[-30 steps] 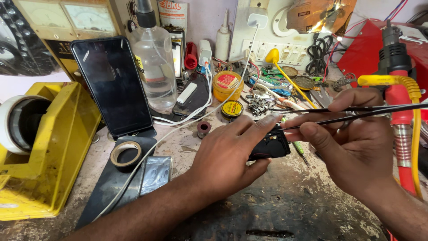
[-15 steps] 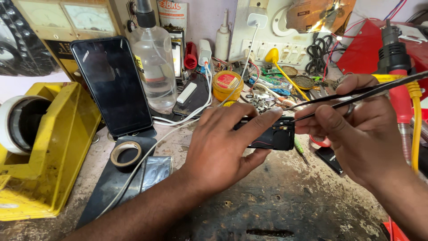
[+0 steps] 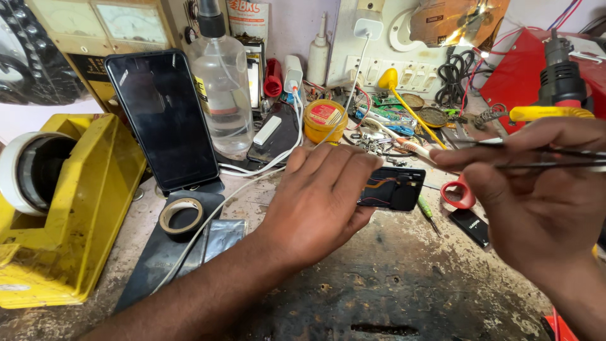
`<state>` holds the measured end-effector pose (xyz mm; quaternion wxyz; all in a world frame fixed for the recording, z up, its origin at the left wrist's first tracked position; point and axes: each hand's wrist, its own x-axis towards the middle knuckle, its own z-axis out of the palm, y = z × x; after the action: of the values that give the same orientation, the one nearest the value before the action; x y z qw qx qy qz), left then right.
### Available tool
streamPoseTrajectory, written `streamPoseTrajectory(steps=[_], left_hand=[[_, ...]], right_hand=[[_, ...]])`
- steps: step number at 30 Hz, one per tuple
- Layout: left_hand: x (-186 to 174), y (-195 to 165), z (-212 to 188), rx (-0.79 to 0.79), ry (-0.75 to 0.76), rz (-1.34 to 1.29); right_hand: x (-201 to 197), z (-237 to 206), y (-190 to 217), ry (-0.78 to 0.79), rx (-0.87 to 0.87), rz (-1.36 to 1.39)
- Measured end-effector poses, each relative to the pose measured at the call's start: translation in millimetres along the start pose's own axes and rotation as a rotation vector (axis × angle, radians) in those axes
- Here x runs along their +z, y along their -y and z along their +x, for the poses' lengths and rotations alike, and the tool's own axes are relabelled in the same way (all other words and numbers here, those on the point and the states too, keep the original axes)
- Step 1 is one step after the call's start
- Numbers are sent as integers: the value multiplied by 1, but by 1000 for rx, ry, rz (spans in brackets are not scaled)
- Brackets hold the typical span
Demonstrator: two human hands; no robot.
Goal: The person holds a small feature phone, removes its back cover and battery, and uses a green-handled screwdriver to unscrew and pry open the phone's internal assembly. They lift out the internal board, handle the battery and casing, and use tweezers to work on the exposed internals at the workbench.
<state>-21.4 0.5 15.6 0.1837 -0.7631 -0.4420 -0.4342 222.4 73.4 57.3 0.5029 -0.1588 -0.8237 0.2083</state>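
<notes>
A single head-worn camera looks down and forward over a cluttered workbench [image 3: 391, 297], close enough that both forearms fill the lower frame. The left hand [image 3: 319, 202] sits near centre, the right hand [image 3: 536, 196] runs off the right edge. The view reaches the back wall's switchboard [image 3: 404, 69]; a yellow tape dispenser [image 3: 76, 208] marks the left edge.

A yellow tape dispenser [image 3: 69, 208] is seen at the left of a stained worktop [image 3: 391, 297]. A dark phone [image 3: 163, 120] is propped upright beside a clear bottle [image 3: 221, 88], with a tape roll [image 3: 180, 215] laid below.
</notes>
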Motion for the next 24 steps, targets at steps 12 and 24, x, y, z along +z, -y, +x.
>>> streamPoseTrajectory(steps=[12,24], left_hand=[[-12,-9,0,80,-70,-39],[-16,-4,2,114,-105,-48]], right_hand=[[8,-3,7,31,-27,17],[9,-9,9,-2,-62,54]])
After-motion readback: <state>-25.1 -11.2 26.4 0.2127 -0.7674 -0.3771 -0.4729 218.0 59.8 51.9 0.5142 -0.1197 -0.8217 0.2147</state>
